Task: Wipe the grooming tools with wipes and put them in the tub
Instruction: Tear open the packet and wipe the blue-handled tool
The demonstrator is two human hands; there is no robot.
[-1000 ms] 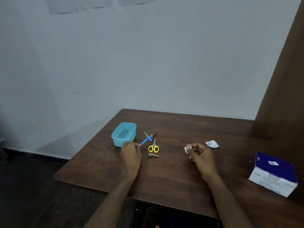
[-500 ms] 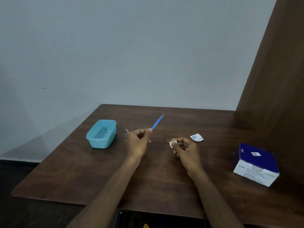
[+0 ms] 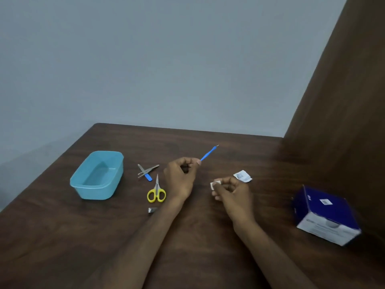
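My left hand [image 3: 180,177] pinches a thin blue-handled tool [image 3: 208,153] that points up and to the right above the table. My right hand [image 3: 231,191] holds a small folded white wipe [image 3: 214,184] between thumb and fingers, a little to the right of the left hand. A light blue tub [image 3: 98,175] with nothing in it sits at the left. Between tub and left hand lie tweezers crossed with a blue-handled piece [image 3: 146,171], yellow-handled scissors [image 3: 156,191] and a small metal nail clipper [image 3: 152,210].
A torn white wipe sachet [image 3: 242,175] lies just beyond my right hand. A blue and white box of wipes [image 3: 326,215] stands at the right. A brown wooden panel [image 3: 343,101] rises along the table's right side, and the table's left edge runs diagonally.
My left hand picked the blue-handled tool up from the pile by the tub and carried it toward my right hand. The right hand kept the wipe.
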